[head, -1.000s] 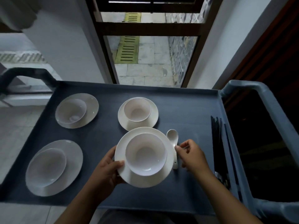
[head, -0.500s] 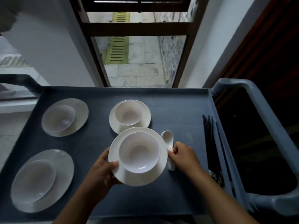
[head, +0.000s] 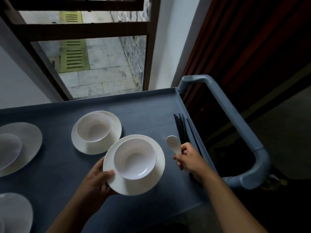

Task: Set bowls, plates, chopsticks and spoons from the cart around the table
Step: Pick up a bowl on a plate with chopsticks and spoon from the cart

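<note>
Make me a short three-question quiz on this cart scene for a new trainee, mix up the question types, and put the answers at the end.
1. True or false: the left hand holds a plate with a bowl sitting on it.
2. What does the right hand grip? A) a fork B) a white spoon C) a cup
3. Fill in: the black chopsticks lie along the ____ edge of the cart, as the person faces it.
Key: 1 true; 2 B; 3 right.
</note>
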The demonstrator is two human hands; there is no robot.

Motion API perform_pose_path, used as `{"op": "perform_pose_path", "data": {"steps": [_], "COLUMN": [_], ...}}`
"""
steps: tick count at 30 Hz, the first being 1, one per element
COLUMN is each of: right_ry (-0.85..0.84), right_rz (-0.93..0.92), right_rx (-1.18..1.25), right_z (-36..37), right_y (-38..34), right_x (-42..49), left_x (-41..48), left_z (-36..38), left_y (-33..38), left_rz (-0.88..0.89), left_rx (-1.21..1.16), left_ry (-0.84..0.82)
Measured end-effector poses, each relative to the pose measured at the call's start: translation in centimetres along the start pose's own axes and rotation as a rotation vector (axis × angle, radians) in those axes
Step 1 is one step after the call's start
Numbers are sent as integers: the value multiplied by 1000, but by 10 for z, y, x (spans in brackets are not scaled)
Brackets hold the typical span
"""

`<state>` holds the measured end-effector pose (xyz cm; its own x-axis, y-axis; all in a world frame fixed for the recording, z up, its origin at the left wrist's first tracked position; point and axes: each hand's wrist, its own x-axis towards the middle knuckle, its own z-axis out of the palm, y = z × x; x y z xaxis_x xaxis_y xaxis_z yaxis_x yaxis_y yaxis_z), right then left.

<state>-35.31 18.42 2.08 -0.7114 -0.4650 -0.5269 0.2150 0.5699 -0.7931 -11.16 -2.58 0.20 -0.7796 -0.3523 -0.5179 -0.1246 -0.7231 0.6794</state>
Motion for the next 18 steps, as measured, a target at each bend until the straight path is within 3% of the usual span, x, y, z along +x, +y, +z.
{"op": "perform_pose_path", "data": {"steps": [6,10,18], "right_ry": [377,393,429], "right_rz": [35,46,97], "right_rx": [-248,-422,-506], "right_z": [-30,-23,-25], "right_y": [17,19,22], "right_x": [8,17,27], "left_x": [9,9,1], "left_z": [19,23,17], "left_y": [-1,-2,-6], "left_rz": [-31,-41,-42], "left_rx": [16,23,0], "left_ry": [-71,-62,-48]}}
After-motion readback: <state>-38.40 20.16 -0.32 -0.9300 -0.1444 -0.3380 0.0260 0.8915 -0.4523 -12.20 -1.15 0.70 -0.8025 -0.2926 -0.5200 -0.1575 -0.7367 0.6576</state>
